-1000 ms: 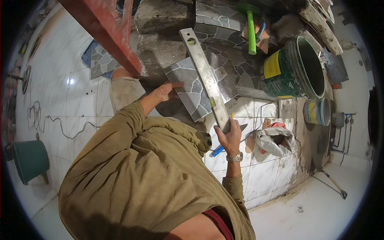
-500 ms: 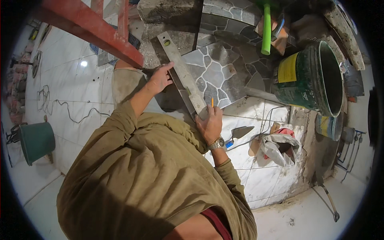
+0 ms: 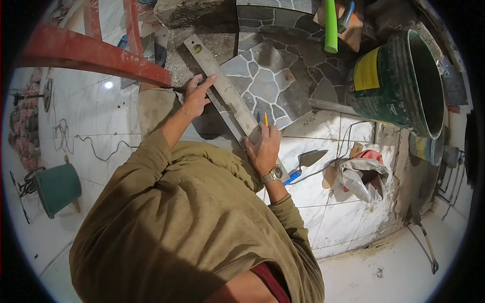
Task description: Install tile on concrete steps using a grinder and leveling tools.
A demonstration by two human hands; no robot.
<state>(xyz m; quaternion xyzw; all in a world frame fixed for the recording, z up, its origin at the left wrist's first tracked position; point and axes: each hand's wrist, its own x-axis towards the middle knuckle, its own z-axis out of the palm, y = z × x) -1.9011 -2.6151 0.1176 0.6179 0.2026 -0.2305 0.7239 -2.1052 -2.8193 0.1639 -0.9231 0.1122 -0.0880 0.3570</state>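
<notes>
The right hand [image 3: 263,150] curls around the lower end of a long silvery metal spirit level [image 3: 221,83], a thin orange pencil [image 3: 265,119] jutting from its fingers; the left hand [image 3: 196,97], fingers spread, touches the level's left edge. The level slants across the upper centre, near the left edge of a grey stone-patterned tile [image 3: 265,83]. Upper right, a dark green plastic bucket [image 3: 381,103] carries a yellow printed label [image 3: 366,70]; white marbled floor [image 3: 316,194] stretches below

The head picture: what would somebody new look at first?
Probably the bright green handle, top right, and the red beam, upper left. In the middle, the left hand and right hand touch a metal spirit level over a stone-patterned tile.
</notes>
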